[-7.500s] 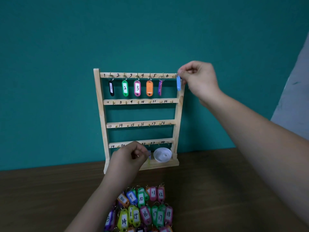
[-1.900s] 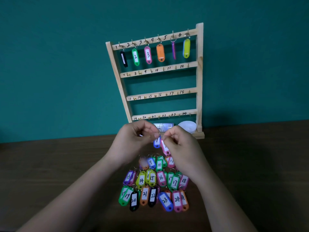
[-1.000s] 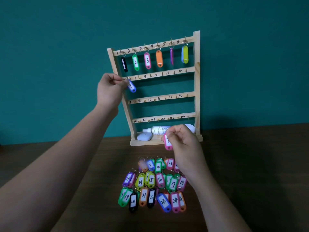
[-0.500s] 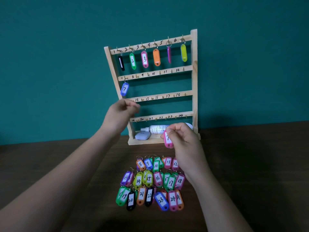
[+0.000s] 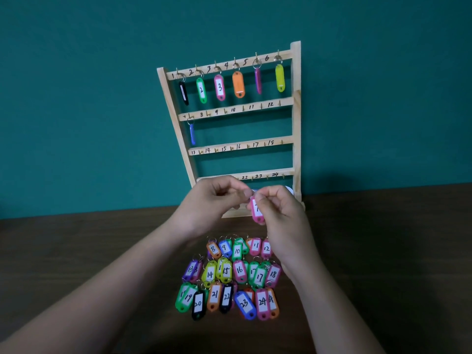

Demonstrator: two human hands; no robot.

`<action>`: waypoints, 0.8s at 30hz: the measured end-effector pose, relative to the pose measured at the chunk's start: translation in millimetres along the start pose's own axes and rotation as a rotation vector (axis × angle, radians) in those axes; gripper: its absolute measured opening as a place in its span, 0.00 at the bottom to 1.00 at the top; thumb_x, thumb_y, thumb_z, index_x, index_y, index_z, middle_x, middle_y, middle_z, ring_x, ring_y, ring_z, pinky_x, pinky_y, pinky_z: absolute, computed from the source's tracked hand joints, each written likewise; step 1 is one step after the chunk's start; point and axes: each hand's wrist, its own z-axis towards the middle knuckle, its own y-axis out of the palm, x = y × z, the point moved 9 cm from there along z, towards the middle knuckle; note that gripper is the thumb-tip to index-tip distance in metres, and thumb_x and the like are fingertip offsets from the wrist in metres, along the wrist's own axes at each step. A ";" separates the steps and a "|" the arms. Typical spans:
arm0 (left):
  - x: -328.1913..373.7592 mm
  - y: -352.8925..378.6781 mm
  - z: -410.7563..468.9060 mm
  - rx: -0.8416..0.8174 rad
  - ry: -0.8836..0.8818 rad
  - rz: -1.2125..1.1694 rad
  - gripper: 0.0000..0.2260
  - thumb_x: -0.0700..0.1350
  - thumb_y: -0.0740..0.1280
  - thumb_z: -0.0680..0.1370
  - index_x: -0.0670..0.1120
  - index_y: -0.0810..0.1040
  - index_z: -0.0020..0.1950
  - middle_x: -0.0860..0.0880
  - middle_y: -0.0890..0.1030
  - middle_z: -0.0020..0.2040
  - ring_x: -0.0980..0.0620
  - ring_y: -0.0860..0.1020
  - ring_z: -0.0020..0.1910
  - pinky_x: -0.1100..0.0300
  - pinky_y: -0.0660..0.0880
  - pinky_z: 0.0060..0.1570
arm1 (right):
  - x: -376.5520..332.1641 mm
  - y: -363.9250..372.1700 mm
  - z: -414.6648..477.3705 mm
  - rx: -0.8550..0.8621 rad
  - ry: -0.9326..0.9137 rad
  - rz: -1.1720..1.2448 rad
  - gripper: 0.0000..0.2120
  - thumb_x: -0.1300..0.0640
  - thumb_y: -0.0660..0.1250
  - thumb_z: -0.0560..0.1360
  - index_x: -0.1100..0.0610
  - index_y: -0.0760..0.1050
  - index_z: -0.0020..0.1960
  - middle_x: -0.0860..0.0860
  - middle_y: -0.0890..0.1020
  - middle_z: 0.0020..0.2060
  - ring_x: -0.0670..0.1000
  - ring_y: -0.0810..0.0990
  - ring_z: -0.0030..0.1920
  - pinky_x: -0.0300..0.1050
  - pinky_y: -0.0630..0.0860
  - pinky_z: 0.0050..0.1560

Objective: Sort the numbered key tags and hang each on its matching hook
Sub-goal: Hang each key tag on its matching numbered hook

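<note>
Presently, both hands meet in front of the foot of the wooden rack (image 5: 296, 123), above the table (image 5: 76, 251). The right hand (image 5: 278, 213) holds a pink tag (image 5: 256, 210) with curled fingers; the tag hangs upright below its fingertips and its written number is partly covered. The left hand (image 5: 214, 200), at nine o'clock from the tag, pinches with thumb and forefinger at the tag's metal ring, its other fingers curled in.

The rack stands upright at twelve o'clock from the hands, against the teal wall (image 5: 76, 98). Its top rail carries six hung tags: a black tag (image 5: 183, 93), a green tag (image 5: 201, 90) marked 2, a pink tag marked 3 (image 5: 219, 87), an orange tag (image 5: 238, 84), a purple tag (image 5: 258, 80) seen edge-on, and a yellow-green tag (image 5: 280, 77). A blue tag (image 5: 192, 134) hangs edge-on from the first hook of the second rail, by the number 7. The remaining hooks that show carry nothing.

At six o'clock from the hands, the loose tags (image 5: 229, 274) lie on the table in three rows, with readable numbers from 8 to 24; several overlap.
</note>
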 end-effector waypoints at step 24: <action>26.1 -174.5 76.8 0.713 0.128 0.111 0.05 0.46 0.71 0.78 0.50 0.87 0.45 0.52 0.89 0.43 0.51 0.84 0.42 0.49 0.81 0.48 | 11.9 2.0 0.1 0.009 0.054 -0.034 0.04 0.55 0.69 0.83 0.47 0.82 0.51 0.42 0.87 0.44 0.41 0.85 0.46 0.36 0.76 0.45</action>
